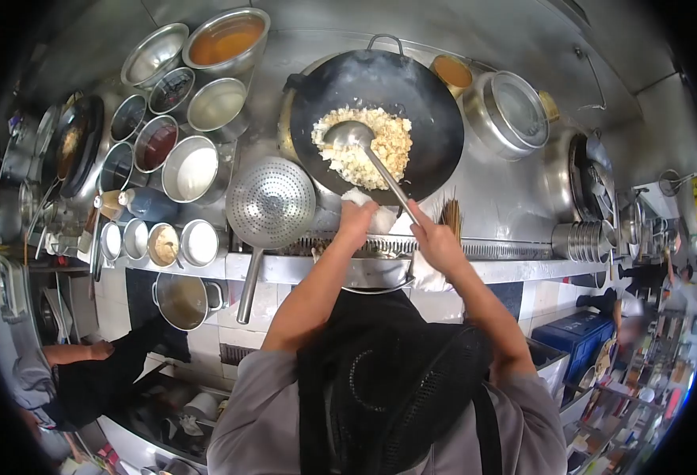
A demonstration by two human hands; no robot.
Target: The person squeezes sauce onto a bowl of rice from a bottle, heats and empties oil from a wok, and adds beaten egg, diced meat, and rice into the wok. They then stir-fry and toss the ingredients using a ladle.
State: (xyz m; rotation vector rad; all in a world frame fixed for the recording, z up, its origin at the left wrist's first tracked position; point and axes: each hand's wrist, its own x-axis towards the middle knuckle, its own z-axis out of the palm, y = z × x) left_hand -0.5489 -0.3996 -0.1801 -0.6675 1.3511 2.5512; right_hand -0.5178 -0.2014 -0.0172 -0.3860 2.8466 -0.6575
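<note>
Left hand [356, 221] clasping white cloth [385, 220] at near rim of wok [436, 119]. Right hand [437, 244] gripping ladle [386, 175], bowl against rice-like food [394, 142]. Wok behind bench's [515, 271] front edge.

Perforated strainer [271, 202] beside white-filled bowl [219, 184]; blue bin [582, 340] rightward.

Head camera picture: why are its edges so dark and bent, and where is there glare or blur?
Head view, edges: black corners and curved, stretched surroundings suggest a very wide lens; head view, middle: the ladle and perforated strainer look fairly clear, with bright glints on their metal; head view, lower right: the small items look squeezed and indistinct.
</note>
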